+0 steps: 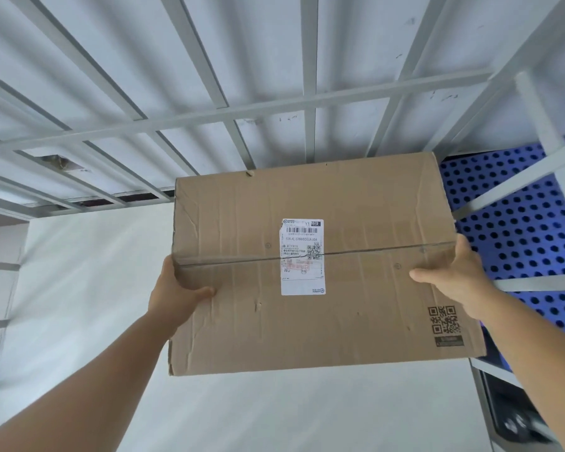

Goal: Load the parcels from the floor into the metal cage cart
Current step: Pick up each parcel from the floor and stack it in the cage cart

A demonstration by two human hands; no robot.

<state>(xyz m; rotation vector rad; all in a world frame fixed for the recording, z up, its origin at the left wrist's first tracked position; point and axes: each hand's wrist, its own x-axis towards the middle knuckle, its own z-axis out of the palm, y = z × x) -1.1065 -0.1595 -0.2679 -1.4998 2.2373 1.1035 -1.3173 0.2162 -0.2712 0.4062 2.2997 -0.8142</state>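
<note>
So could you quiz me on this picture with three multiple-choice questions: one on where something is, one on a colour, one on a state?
1. Where is the white shipping label?
A. On the brown cardboard box's facing side
B. On a grey metal cage bar
C. On the floor

2. What colour is the perforated panel at right?
A. Red
B. Blue
C. Green

3. How is the box held?
A. One hand
B. Resting, untouched
C. Both hands

Answers: A, the label straddles the box's taped seam; B, the holed panel is blue; C, left hand and right hand grip opposite sides.
</note>
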